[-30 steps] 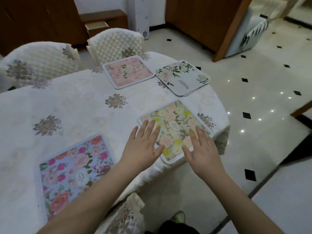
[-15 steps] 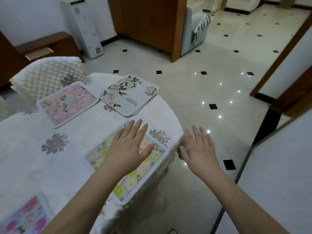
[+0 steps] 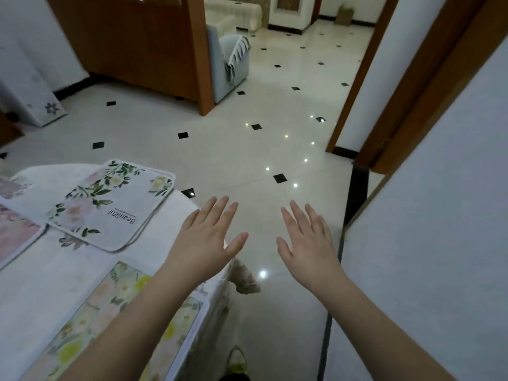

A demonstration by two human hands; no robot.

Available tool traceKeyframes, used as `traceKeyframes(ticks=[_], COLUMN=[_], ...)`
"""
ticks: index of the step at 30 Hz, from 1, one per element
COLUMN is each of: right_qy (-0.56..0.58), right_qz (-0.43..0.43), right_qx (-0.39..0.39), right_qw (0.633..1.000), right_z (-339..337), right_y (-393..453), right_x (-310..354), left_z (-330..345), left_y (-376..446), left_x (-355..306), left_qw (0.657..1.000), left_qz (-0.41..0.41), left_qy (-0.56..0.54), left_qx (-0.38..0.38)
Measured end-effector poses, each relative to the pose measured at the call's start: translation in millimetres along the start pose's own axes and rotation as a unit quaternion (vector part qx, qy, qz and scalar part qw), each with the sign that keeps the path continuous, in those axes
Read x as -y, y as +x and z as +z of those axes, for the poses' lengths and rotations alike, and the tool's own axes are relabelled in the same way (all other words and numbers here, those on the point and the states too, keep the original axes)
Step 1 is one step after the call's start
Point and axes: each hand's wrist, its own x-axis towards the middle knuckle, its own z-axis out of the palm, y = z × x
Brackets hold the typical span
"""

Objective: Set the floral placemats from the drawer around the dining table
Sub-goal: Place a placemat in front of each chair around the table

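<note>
A yellow floral placemat lies at the near edge of the white-clothed dining table, partly under my left forearm. Beyond it sits a stack of white placemats with green leaves and the word "Beautiful". A pink placemat shows at the left border. My left hand hovers flat with spread fingers over the table's right edge, holding nothing. My right hand hovers open above the floor, to the right of the table.
Glossy tiled floor with black diamond insets stretches ahead. A wooden partition and a grey armchair stand at the back. A white wall and wooden door frame close in on the right.
Both hands have lifted off the yellow placemat and moved right, past the table's edge. The view has swung right toward the floor and doorway.
</note>
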Motion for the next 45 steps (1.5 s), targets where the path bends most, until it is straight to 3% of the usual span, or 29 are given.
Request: traceKeyframes(ticks=[9, 15, 25, 32, 45], right_qy=[-0.015, -0.019, -0.012, -0.006, -0.037], right_qz=[0.083, 0.108, 0.113, 0.064, -0.019], right_qx=[-0.022, -0.027, -0.020, -0.026, -0.010], right_qw=[0.996, 0.994, 0.993, 0.998, 0.999], right_z=[-16, -16, -23, -45, -41], right_y=[41, 67, 157, 230, 383], right_x=[-46, -86, -189, -235, -218], left_z=[0, 11, 34, 13, 2], left_y=[103, 157, 268, 333, 436], left_x=[-24, -48, -93, -105, -38], left_qw=[0.994, 0.988, 0.991, 0.992, 0.989], left_qz=[0.106, 0.135, 0.111, 0.080, 0.011], left_qy=[0.036, 0.071, 0.067, 0.084, 0.124], left_qx=[-0.005, -0.015, -0.021, -0.055, -0.075])
